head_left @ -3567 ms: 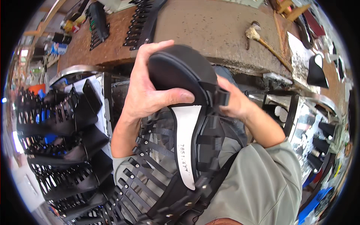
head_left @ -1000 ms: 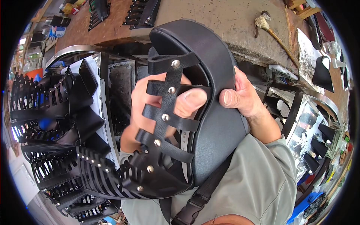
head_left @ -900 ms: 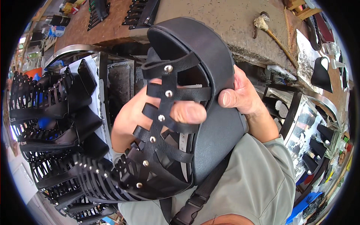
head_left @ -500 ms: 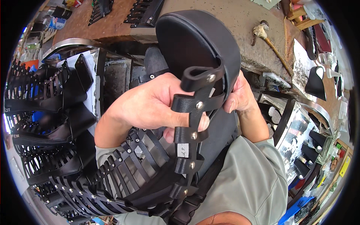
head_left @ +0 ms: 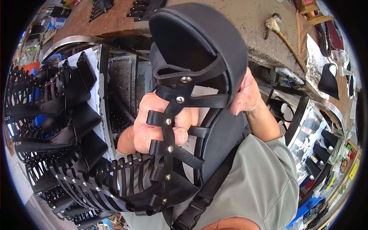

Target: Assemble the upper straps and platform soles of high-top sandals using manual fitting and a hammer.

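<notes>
Workbench edge (head_left: 268, 57) behind black sandal (head_left: 205, 101)

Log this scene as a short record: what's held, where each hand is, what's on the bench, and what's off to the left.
Held: black sandal, thick-soled, rounded end toward the bench
Left hand: curled among the straps; whether it grips them is unclear
Right hand: gripping the sole's side, thumb showing
Studs: silver, in a row along the straps
On bench: hammer at right
Off left: more black sandals, piled up
</notes>
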Demonstrator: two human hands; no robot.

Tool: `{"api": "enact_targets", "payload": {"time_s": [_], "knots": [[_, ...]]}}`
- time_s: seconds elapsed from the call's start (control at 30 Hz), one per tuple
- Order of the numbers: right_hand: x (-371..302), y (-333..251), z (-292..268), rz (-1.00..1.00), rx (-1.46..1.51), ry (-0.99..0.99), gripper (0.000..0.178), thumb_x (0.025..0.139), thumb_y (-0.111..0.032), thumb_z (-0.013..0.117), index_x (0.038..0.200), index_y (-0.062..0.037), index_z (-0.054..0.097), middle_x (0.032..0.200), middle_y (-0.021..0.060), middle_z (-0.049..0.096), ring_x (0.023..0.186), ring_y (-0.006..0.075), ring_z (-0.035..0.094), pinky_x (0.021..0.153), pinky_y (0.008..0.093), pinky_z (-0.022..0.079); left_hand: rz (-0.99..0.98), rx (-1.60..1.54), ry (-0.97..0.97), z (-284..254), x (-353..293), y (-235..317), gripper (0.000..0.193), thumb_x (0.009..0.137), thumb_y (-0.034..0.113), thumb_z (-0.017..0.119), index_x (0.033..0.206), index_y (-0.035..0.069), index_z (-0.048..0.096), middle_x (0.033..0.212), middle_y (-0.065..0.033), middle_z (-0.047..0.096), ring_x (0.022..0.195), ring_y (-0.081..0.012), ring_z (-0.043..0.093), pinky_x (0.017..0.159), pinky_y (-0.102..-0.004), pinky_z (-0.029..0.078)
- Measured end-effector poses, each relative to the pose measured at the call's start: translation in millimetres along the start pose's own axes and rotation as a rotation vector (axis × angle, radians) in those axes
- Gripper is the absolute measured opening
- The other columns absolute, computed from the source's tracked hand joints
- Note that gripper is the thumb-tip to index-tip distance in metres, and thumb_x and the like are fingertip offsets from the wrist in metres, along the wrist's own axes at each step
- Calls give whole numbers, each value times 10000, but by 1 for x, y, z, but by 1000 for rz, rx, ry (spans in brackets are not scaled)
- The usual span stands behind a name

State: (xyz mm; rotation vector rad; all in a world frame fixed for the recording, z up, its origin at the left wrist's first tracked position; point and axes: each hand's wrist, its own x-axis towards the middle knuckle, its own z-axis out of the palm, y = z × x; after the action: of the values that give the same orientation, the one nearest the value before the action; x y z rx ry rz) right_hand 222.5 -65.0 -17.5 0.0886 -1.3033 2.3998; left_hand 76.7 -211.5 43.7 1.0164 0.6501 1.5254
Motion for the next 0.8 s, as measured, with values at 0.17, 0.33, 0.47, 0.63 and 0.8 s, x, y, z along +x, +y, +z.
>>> {"api": "enact_targets", "payload": {"time_s": [0.17, 0.33, 0.47, 0.63, 0.8], "knots": [[-2, 7, -5, -228, -120, -71, 1112, 546, -302, 922, 1417, 7, 305, 1348, 81, 480, 1221, 178, 459, 1051, 347, 341, 131, -33, -45, -1, 4, -5, 143, 634, -11, 615, 595, 32, 485, 571, -47, 519, 530, -200, 512, 493, -320, 377], [-5, 4, -1, -189, -74, -36, 1104, 530, -303, 929, 1400, 10, 326, 1341, 93, 485, 1216, 189, 464, 1046, 352, 348, 208, -180, 41, 5, 1, -16, 104, 641, -15, 621, 641, 17, 522, 578, -54, 521, 535, -201, 520, 501, -315, 390], [-1, 7, -11, -162, -67, -146, 1102, 570, -364, 904, 1417, 3, 302, 1363, 89, 464, 1235, 189, 447, 1053, 357, 335, 99, 188, -105, -8, 1, 1, 181, 693, -44, 662, 837, -7, 558, 713, -65, 566, 579, -129, 527, 513, -253, 398], [6, 0, 0, 105, 10, 46, 1079, 649, -443, 846, 1450, -25, 256, 1384, 80, 438, 1263, 194, 418, 1070, 353, 312, -291, 862, -76, -12, -2, 35, 676, 646, 224, 863, 1170, 56, 472, 854, -35, 476, 673, -93, 482, 571, -237, 421], [11, -21, 22, 264, 351, 165, 770, 807, -196, 742, 1420, -40, 302, 1339, 112, 485, 1207, 235, 505, 1027, 381, 407, -409, 656, 126, -33, -3, 4, 474, 685, 5, 727, 1080, 46, 469, 854, 6, 473, 692, -60, 461, 617, -215, 406]]}}
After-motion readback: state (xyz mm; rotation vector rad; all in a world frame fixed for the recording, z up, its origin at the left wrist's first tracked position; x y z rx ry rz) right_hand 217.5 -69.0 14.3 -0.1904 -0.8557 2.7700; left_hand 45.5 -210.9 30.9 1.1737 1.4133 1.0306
